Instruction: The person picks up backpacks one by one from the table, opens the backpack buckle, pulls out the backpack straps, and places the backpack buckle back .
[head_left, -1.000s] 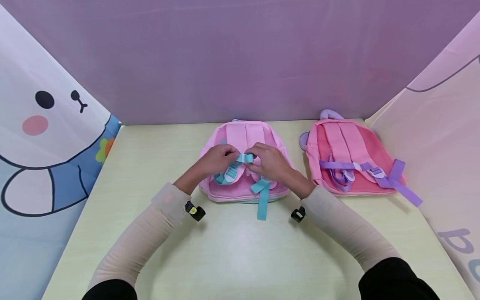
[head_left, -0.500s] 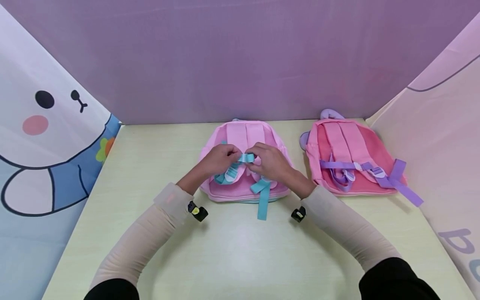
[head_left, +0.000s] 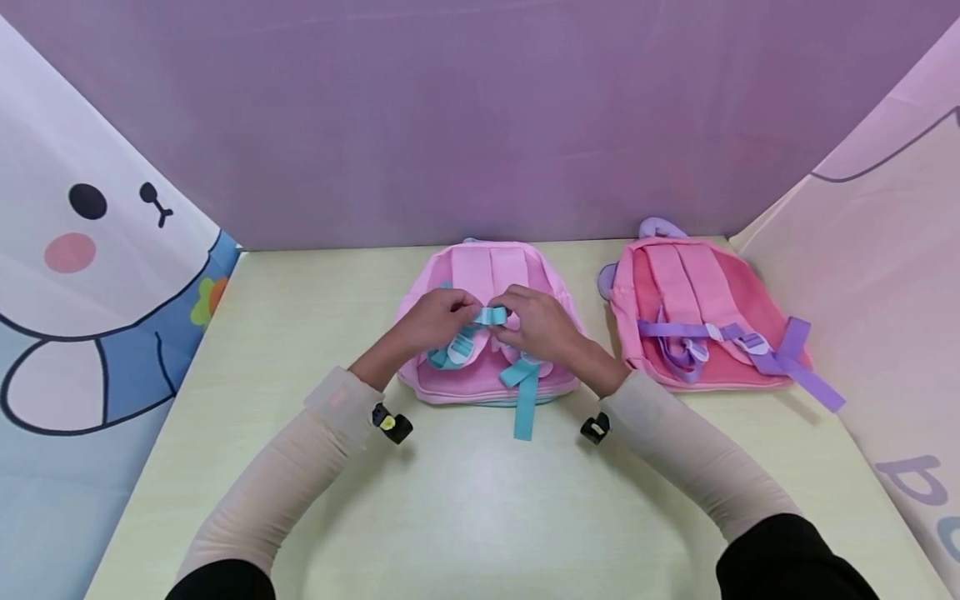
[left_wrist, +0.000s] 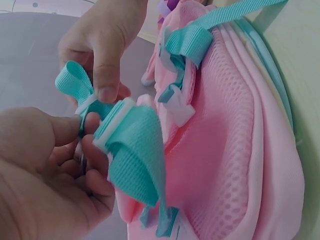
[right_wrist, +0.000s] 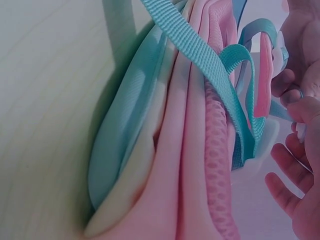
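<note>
A light pink backpack (head_left: 491,262) lies on the table with its shoulder straps facing up. Above it my left hand (head_left: 442,319) and right hand (head_left: 542,323) hold a teal webbing strap (head_left: 491,317) between them. In the left wrist view, the fingers of the left hand (left_wrist: 50,170) pinch this strap by a small white slider (left_wrist: 87,103), with a white buckle (left_wrist: 114,122) beside them. Thumb and fingers of the right hand (left_wrist: 107,47) pinch the strap from above. Some fingertips are hidden behind the webbing. A second teal strap (right_wrist: 200,60) crosses the pack's side in the right wrist view.
To the right lies another pink backpack (head_left: 716,308) with purple straps (head_left: 798,367), one end hanging over the table's right edge. The pale table (head_left: 480,500) stretches in front. Printed cloth panels (head_left: 480,125) stand behind and at both sides.
</note>
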